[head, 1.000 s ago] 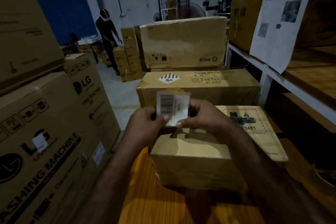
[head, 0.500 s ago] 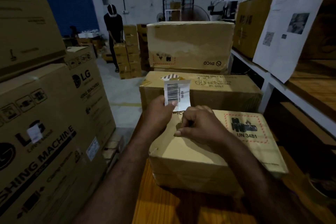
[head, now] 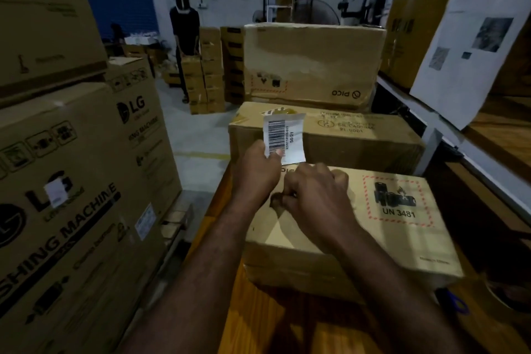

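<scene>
A white barcode label (head: 288,138) is pinched by its lower left corner between the thumb and fingers of my left hand (head: 255,174), held upright above the near cardboard box (head: 382,241). That box lies on a wooden table (head: 275,325) and bears a red-framed battery mark reading UN 3481. My right hand (head: 317,200) rests on the box's top just right of my left hand, its fingers curled under. Whether anything is inside its fingers is hidden.
A longer carton (head: 359,138) lies behind the near box, with a big PICO carton (head: 313,63) on top. LG washing machine boxes (head: 74,195) stand at the left. A metal shelf rack (head: 431,123) runs along the right. A person (head: 185,37) stands by stacked cartons far back.
My right hand has let go of the label and dropped onto the box top. My left hand alone has lifted the label higher.
</scene>
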### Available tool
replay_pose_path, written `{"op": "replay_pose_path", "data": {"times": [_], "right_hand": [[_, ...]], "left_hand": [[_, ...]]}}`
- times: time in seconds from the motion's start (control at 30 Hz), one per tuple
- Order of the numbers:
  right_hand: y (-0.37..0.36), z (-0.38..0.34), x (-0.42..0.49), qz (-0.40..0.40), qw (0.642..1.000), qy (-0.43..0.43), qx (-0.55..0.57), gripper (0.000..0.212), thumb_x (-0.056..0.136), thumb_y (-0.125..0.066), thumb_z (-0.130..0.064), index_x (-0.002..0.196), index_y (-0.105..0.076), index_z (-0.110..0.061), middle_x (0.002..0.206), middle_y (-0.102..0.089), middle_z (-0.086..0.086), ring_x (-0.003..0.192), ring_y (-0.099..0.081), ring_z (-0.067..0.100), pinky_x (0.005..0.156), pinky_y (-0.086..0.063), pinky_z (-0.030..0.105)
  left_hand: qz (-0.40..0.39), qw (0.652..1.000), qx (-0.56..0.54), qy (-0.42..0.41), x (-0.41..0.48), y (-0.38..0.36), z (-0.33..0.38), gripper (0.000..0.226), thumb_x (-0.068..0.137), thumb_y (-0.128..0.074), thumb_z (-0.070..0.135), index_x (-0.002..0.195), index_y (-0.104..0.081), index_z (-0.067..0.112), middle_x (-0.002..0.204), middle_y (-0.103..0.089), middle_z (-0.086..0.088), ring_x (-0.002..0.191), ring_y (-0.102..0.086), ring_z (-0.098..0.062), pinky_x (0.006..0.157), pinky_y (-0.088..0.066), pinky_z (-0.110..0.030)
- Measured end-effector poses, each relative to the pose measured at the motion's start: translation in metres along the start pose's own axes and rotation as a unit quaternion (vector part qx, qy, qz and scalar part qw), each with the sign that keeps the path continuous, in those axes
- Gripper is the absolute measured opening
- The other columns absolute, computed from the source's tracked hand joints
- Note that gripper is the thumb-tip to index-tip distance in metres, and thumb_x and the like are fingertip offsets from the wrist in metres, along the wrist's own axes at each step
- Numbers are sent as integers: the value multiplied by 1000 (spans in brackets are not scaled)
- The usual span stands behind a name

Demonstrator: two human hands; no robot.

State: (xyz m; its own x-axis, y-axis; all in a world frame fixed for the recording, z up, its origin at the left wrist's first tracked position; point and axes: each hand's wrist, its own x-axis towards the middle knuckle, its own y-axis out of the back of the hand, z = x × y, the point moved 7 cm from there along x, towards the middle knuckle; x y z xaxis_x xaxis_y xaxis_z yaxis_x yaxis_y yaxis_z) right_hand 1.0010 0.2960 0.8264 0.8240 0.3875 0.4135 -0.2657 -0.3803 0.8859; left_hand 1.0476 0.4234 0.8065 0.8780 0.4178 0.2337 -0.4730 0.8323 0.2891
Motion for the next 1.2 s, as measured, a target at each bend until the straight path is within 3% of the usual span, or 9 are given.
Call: {"op": "replay_pose_path", "data": {"times": [0.17, 0.3, 0.4, 0.5, 0.6, 0.73, 0.83, 0.97, 1.2], "right_hand": [[-3, 5, -20, -35, 999, -13, 23, 25, 84, -63, -57, 84, -65, -32, 98, -54, -14, 101, -43, 11, 88, -29, 39], [-3, 9, 11, 14, 999, -48, -16, 14, 88, -63, -41, 97, -66, -31, 109, -58, -7, 106, -48, 19, 86, -34, 43], [-10, 2, 30, 23, 997, -50, -54, 23, 89, -61, -32, 111, -64, -26, 112, -60, -1, 106, -51, 24, 89, -38, 44], [-19, -10, 22, 9, 998, -8, -56, 21, 93, -54, -28, 108, -66, -18, 110, -61, 3, 106, -56, 24, 100, -39, 45], [-23, -18, -12, -62, 998, 22, -26, 35, 101, -39, -37, 115, -66, -20, 128, -58, -1, 121, -51, 16, 117, -25, 49], [-10, -31, -50, -124, 991, 43, -12, 45, 103, -31, -43, 125, -64, -22, 140, -54, -4, 130, -47, 12, 122, -8, 48], [-10, -32, -50, -122, 992, 32, -25, 52, 103, -24, -46, 138, -53, -21, 154, -40, -2, 143, -33, 13, 122, -6, 53], [-31, -27, -34, -158, 986, 8, -55, 68, 99, -16, -54, 157, -18, -17, 166, -5, 2, 152, -2, 16, 119, 2, 60], [-42, -28, -5, -181, 979, -1, -96, 77, 97, -16, -61, 158, -3, -17, 166, 4, 3, 152, 9, 18, 113, 14, 65]], "left_hand": [[-29, 999, -34, 29, 6, -7, -3, 21, 97, -58, 27, 115, -64, 20, 107, -71, 3, 93, -68, -12, 82, -59, -40], [-46, 995, -80, 38, 4, -8, -4, 24, 96, -57, 22, 119, -64, 21, 111, -71, 2, 99, -68, -15, 80, -59, -37], [-56, 991, -108, 49, 3, -5, -7, 25, 97, -55, 23, 120, -63, 24, 111, -72, 4, 101, -68, -16, 79, -60, -40], [-42, 992, -104, 49, 3, 0, -8, 25, 98, -53, 23, 122, -62, 21, 113, -70, 4, 101, -66, -16, 81, -59, -39], [-6, 998, -58, 25, 7, 3, -4, 23, 100, -53, 24, 121, -60, 18, 113, -68, 1, 96, -64, -13, 71, -52, -29], [3, 999, -36, 33, 8, -3, -5, 25, 101, -51, 26, 123, -58, 17, 118, -66, 0, 102, -64, -17, 77, -54, -32], [-5, 998, -47, 30, 12, -5, -6, 24, 100, -53, 24, 121, -59, 15, 116, -67, -1, 103, -64, -19, 74, -50, -30], [-24, 997, -64, 39, 11, -5, -2, 24, 98, -55, 22, 120, -61, 15, 116, -69, -3, 103, -65, -20, 86, -54, -36], [-30, 995, -87, 44, 7, 6, -6, 17, 97, -55, 23, 113, -62, 24, 110, -70, 3, 102, -66, -17, 94, -54, -45]]}}
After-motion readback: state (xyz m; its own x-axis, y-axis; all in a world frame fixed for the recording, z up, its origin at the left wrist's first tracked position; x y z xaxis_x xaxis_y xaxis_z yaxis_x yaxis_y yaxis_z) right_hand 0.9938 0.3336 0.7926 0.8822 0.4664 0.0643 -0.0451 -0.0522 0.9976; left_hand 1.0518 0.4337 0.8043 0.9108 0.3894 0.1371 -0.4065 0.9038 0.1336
